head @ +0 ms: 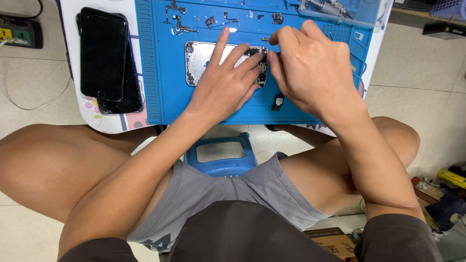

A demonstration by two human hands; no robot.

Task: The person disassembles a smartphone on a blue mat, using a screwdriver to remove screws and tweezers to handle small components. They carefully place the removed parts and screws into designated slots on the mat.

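An opened phone housing point(200, 63), silver inside, lies on a blue repair mat point(165, 97). My left hand point(228, 80) rests flat on the housing, fingers spread, pressing it down. My right hand point(306, 73) hovers at the housing's right end with thumb and forefinger pinched together over a dark part near the edge; what they pinch is too small to make out. Small screws and metal parts point(194, 22) are scattered along the mat's far side. A small black component point(277, 102) lies on the mat below my right hand.
Two dark phone screens point(104, 56) lie stacked on the low white table left of the mat. A clear tray with tools point(330, 9) sits at the far right. A power strip point(19, 31) is on the floor left; a blue stool point(221, 155) stands between my knees.
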